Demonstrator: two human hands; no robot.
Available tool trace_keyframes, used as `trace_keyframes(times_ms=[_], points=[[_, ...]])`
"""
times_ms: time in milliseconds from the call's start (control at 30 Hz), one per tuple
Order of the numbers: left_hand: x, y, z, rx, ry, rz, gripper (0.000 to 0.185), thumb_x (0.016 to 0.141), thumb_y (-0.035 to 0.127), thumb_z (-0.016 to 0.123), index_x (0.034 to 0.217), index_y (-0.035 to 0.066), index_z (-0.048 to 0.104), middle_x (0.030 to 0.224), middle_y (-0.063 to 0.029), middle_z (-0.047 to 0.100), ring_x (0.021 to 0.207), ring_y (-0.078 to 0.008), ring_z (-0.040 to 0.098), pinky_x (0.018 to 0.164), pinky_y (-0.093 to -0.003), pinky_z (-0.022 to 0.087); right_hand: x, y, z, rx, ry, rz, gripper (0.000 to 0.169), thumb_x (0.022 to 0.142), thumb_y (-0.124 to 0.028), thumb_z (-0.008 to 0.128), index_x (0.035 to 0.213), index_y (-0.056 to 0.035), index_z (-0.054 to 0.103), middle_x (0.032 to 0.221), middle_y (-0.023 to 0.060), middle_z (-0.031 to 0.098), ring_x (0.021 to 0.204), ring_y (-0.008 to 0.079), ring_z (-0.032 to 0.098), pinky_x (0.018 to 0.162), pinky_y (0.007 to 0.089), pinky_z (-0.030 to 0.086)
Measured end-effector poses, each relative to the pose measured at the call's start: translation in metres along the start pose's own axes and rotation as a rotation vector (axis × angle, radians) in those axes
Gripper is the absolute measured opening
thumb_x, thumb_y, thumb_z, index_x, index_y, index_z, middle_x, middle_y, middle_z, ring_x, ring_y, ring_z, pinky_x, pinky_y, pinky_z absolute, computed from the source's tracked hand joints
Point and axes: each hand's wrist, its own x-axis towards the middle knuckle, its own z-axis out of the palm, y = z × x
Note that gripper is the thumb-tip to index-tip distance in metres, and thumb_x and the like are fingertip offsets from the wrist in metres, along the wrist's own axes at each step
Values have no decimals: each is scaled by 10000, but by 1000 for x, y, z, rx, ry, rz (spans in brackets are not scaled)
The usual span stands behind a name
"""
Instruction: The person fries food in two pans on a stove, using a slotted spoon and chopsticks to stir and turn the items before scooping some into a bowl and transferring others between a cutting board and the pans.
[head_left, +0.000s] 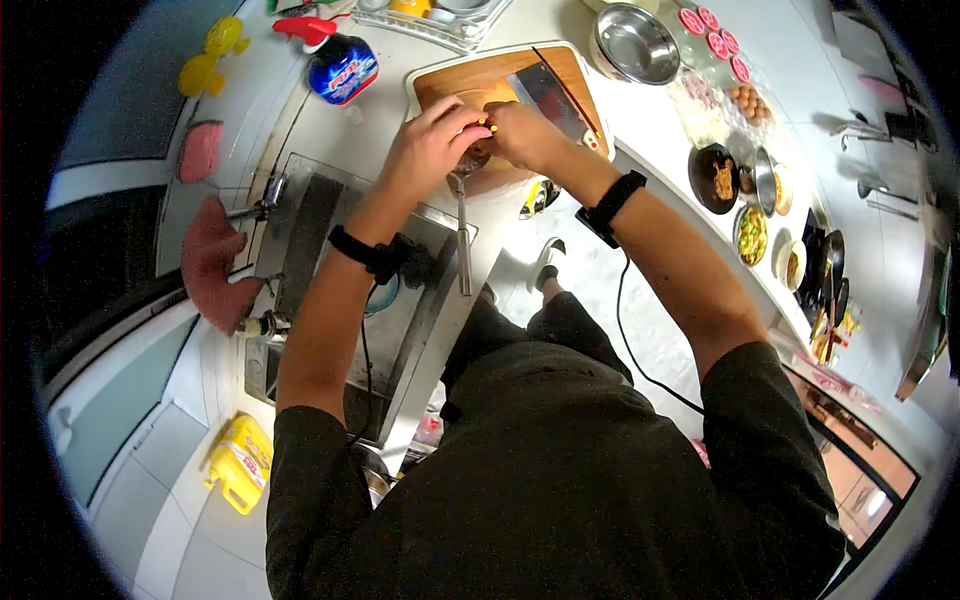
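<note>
Above the wooden cutting board (439, 86), my left hand (429, 144) and my right hand (521, 135) meet at the fingertips. Small yellow bits (493, 128) show between them; the fingers hide what they belong to. My right fingers are curled in, while the left thumb and fingers reach towards them. Just below my hands, the round head of a steel ladle-like utensil (463, 247) is partly covered, and its handle points towards me over the counter edge. On the board's right side lie a broad-bladed knife (546, 94) and a thin dark stick (562, 82).
A sink (337, 247) is at left, with a spray bottle (341, 67) beyond it. A dish rack (442, 26) stands behind the board. Right are a steel bowl (637, 43), eggs (748, 103), a dark plate of food (712, 178) and a dish of chopped vegetables (751, 235).
</note>
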Motion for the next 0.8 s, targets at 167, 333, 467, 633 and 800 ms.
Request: trace_keyframes(times_ms=[167,333,467,633,800], points=[[2,-10,14,-81,40,8,152,952,110,673,1074,31,629,994,-132,675,920,-294,685,798,-373,542,-22,16,13,186,160,60,222,854,-240,693,939,-43,750,981,210,708,936,399,680,814,462,547],[-8,-16,19,-123,-47,-200,109,1002,127,602,1059,37,622,1020,-142,702,943,-312,696,831,-381,538,-61,23,14,466,271,263,232,887,-226,735,1063,-77,764,971,178,715,887,358,691,812,404,551],[-14,-33,29,-86,79,-196,108,998,127,588,1032,32,625,966,-157,708,925,-366,689,812,-420,538,-86,37,34,509,403,292,223,955,-209,679,1105,-64,758,982,144,738,891,280,719,801,361,556],[-20,-43,31,-113,123,-387,107,1010,121,576,1012,22,617,904,-113,719,738,-244,689,709,-366,539,-100,44,56,899,371,552,253,1004,-175,630,1090,40,731,938,136,763,853,179,727,809,306,570],[-25,-51,33,-132,216,-319,119,1032,125,553,1035,13,592,886,-88,721,668,-177,657,672,-339,540,-104,57,71,1137,417,551,285,1046,-135,572,1108,121,680,946,160,753,868,204,736,833,314,602]])
